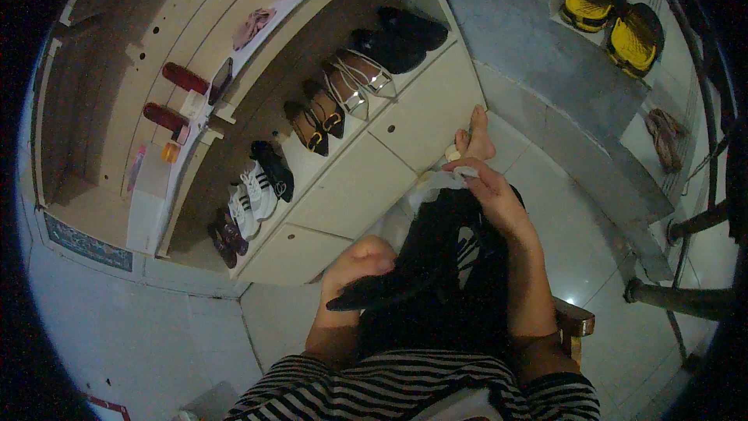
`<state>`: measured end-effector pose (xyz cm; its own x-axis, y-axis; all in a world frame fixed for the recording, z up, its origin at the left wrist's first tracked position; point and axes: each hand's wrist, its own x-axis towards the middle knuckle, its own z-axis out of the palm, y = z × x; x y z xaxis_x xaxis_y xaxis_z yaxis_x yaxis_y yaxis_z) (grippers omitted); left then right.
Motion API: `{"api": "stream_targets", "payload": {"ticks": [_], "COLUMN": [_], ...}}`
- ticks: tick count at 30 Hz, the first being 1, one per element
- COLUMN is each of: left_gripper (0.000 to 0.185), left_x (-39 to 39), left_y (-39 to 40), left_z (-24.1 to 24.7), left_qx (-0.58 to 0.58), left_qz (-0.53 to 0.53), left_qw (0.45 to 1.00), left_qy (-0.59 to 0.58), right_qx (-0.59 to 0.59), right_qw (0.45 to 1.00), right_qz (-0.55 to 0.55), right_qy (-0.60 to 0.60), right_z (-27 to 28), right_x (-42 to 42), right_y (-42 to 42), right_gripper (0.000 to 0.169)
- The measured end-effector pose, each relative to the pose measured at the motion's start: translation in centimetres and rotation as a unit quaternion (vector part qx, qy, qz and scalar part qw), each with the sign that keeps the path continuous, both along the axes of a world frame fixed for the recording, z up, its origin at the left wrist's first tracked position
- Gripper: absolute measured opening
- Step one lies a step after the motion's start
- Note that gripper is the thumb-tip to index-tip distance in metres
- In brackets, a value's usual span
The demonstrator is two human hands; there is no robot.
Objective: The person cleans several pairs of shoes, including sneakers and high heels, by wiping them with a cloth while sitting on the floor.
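A dark black shoe or boot with a pointed toe (380,286) lies slantwise over my lap, its outline merging with my black clothing. My left hand (363,260) is closed at its side, near the toe end. Pinched in the fingers of my right hand (494,190) is a white tissue or thin cloth (466,172), close to the far end of the black shoe. A pale, see-through sheet (431,184), perhaps plastic, hangs beside it. Between my legs shows a white patch with black stripes (466,254), partly covered.
Ahead stands a cream shoe cabinet (327,199). Its open shelf holds white sneakers (257,193), buckled flats (315,128), silver-trimmed shoes (359,90) and black shoes (403,41). At right are a grey step (561,82), yellow-and-black footwear (634,41) and a metal railing (678,298). A wooden chair arm (575,316) is beside me.
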<state>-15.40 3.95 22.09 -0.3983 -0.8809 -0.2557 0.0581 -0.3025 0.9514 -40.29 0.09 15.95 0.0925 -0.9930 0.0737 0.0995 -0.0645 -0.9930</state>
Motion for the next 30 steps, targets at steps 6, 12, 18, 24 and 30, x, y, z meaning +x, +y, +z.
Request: {"api": "stream_targets", "payload": {"ticks": [6,12,18,24,30], "left_gripper": [0.01,0.01,0.012,0.012,0.032], "left_x": [-2.0,-5.3,-3.9,-0.1,1.2], "left_y": [-1.0,-1.8,-1.4,-0.8,-4.0], "left_z": [0.7,2.0,1.4,0.0,5.0], "left_qx": [0.062,0.146,0.063,0.018,0.014], "left_qz": [-0.001,0.034,-0.004,0.023,-0.136], "left_qw": [0.995,0.982,0.992,1.0,0.986], "left_qy": [-0.082,-0.111,-0.106,0.006,-0.092], "right_qx": [-0.199,-0.228,-0.225,-0.068,-0.05], "right_qw": [0.966,0.963,0.963,0.989,0.99], "right_qz": [-0.06,0.068,0.008,-0.068,-0.075], "right_qy": [0.157,0.131,0.145,0.117,0.104], "right_z": [-0.6,0.7,0.8,0.2,-1.5], "right_x": [2.0,4.1,2.9,0.2,0.5], "right_y": [0.6,1.7,1.3,0.1,-0.5], "right_gripper": [0.029,0.03,0.03,0.022,0.018]}}
